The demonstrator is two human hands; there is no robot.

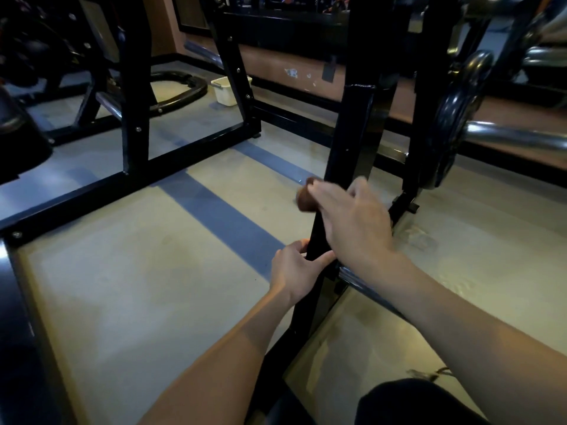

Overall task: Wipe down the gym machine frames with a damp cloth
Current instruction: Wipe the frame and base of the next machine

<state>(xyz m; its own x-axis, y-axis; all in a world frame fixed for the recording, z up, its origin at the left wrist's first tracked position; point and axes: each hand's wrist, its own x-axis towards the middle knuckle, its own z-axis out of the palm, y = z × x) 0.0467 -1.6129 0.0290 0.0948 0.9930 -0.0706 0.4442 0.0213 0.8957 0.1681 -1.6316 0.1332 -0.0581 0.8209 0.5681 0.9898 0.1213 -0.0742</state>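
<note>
Brown cloth (305, 196), bunched small, is sticking out past the far side of your right hand (356, 222), and you are pressing it against the black upright post (343, 167) of the machine frame, so the damp face is meeting the painted steel while your fingers are curling over the wad to keep it from slipping. Your left hand (294, 268) is sitting lower and nearer on the same post, thumb on one face and fingers round the other, its grip clasping the post, probably to brace yourself as the cloth is working above it. A white bucket (227, 91) is standing far off to the left by the wall, likely the rinse water, parked well apart from the stroke. To the right a dark weight plate (460, 118) is hanging on a chrome bar (515, 136), close enough that your elbow is needing care there. Motion blur is softening the right hand, so exact finger placement is hard to judge.
</note>
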